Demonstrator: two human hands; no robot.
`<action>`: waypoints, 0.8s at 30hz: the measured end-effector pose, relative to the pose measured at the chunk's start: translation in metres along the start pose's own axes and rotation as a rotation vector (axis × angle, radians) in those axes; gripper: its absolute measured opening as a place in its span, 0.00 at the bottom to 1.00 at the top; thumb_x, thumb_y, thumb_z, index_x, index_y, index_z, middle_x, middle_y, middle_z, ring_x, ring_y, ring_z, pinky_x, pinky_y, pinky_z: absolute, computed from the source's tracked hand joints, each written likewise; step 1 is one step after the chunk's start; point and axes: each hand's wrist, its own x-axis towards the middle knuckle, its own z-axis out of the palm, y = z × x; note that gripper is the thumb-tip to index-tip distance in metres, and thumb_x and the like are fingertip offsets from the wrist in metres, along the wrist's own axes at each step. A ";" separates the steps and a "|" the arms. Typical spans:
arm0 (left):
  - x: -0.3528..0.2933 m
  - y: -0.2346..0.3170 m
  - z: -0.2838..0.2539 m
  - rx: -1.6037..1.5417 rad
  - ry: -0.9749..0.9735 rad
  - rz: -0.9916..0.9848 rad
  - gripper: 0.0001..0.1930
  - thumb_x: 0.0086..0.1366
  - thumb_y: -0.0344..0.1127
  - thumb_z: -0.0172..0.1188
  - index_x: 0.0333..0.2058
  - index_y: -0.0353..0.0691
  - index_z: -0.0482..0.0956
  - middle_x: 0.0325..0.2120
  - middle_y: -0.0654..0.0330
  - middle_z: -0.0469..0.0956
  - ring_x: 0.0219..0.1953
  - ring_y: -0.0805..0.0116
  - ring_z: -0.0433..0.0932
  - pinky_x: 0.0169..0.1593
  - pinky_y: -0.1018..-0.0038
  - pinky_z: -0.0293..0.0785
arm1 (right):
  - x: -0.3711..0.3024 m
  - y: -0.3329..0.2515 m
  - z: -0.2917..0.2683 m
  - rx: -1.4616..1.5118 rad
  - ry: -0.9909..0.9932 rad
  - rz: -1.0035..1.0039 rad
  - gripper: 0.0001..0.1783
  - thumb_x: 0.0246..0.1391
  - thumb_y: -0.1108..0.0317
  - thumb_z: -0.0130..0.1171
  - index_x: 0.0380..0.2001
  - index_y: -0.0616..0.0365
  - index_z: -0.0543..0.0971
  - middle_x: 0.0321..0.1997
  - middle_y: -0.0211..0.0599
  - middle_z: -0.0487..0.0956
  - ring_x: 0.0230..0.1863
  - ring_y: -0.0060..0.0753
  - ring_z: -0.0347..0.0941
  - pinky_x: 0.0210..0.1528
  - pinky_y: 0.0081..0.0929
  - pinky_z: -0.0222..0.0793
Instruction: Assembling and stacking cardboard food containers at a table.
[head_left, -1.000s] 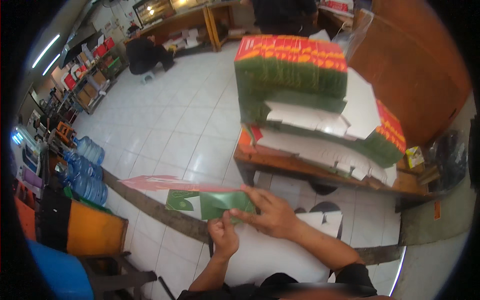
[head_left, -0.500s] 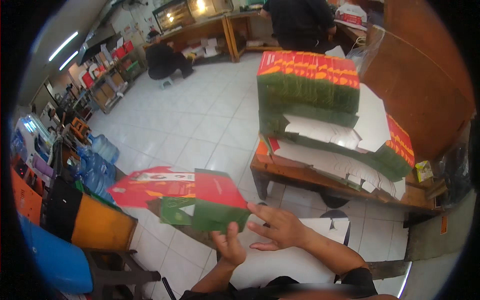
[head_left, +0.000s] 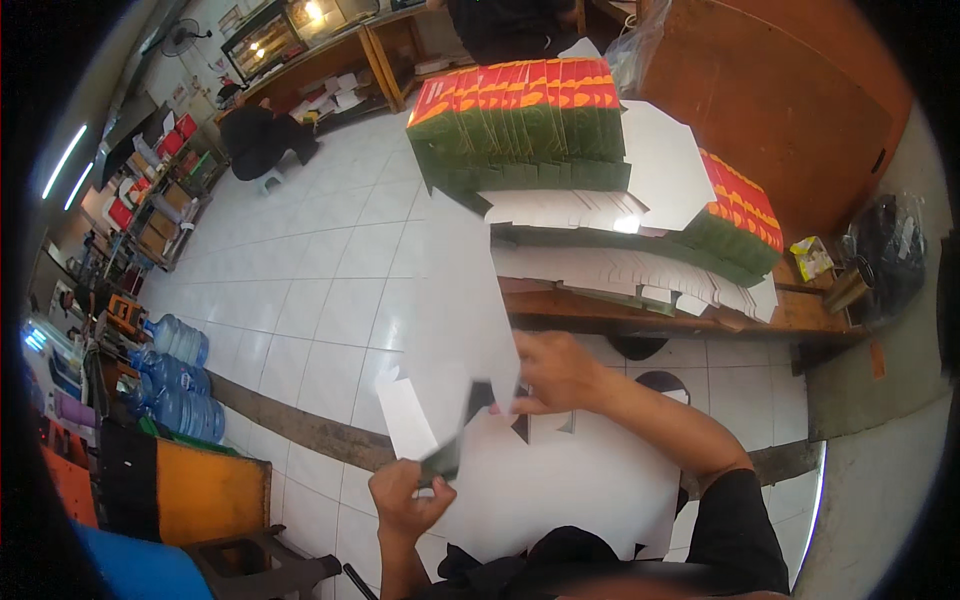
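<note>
A flat carton blank (head_left: 450, 290) stands raised in front of me, its plain white face toward me. My left hand (head_left: 405, 500) is closed on a dark green flap at its lower left. My right hand (head_left: 555, 370) grips the blank's right edge, fingers bent around the card. Under both hands, white card blanks (head_left: 570, 490) lie across my lap. Beyond my right hand, a big pile of red and green folded cartons (head_left: 530, 130) rests on a wooden bench (head_left: 800, 310), with white flaps sticking out toward me.
Blue water bottles (head_left: 180, 390) stand at the left, near an orange and black box (head_left: 205, 490) and a dark stool (head_left: 270, 565). A brown wooden panel (head_left: 780, 110) rises behind the bench. One person (head_left: 260, 140) sits low far off; another (head_left: 510, 25) is behind the pile.
The red and green printed side I held to the left no longer shows; a white card face now stands upright before me. My left hand has moved left and closed. The view has shifted right.
</note>
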 end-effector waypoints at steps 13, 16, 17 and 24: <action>0.036 0.008 0.000 -0.162 -0.358 0.103 0.10 0.34 0.31 0.61 0.23 0.41 0.79 0.12 0.59 0.69 0.13 0.58 0.69 0.20 0.69 0.65 | -0.012 0.019 0.007 0.161 0.196 -0.122 0.32 0.49 0.47 0.64 0.59 0.32 0.74 0.23 0.25 0.68 0.19 0.25 0.65 0.20 0.23 0.63; 0.046 0.008 0.002 -0.195 -0.381 0.087 0.14 0.34 0.31 0.62 0.27 0.42 0.82 0.12 0.60 0.70 0.14 0.60 0.70 0.21 0.70 0.66 | -0.013 0.018 0.004 0.076 0.199 -0.232 0.31 0.47 0.46 0.66 0.57 0.31 0.77 0.23 0.24 0.67 0.18 0.24 0.64 0.20 0.21 0.61; 0.049 0.008 0.002 -0.208 -0.397 0.061 0.16 0.35 0.30 0.62 0.30 0.45 0.83 0.12 0.61 0.71 0.14 0.61 0.72 0.21 0.70 0.68 | -0.016 0.015 0.002 0.009 0.194 -0.298 0.31 0.45 0.46 0.66 0.56 0.31 0.77 0.22 0.24 0.66 0.18 0.23 0.64 0.20 0.20 0.60; 0.056 0.008 0.005 -0.147 -0.460 0.081 0.11 0.35 0.31 0.64 0.24 0.43 0.82 0.11 0.63 0.71 0.14 0.62 0.71 0.21 0.72 0.67 | -0.030 0.016 0.012 0.148 0.153 -0.173 0.26 0.39 0.44 0.71 0.38 0.48 0.80 0.22 0.24 0.69 0.18 0.27 0.67 0.19 0.25 0.62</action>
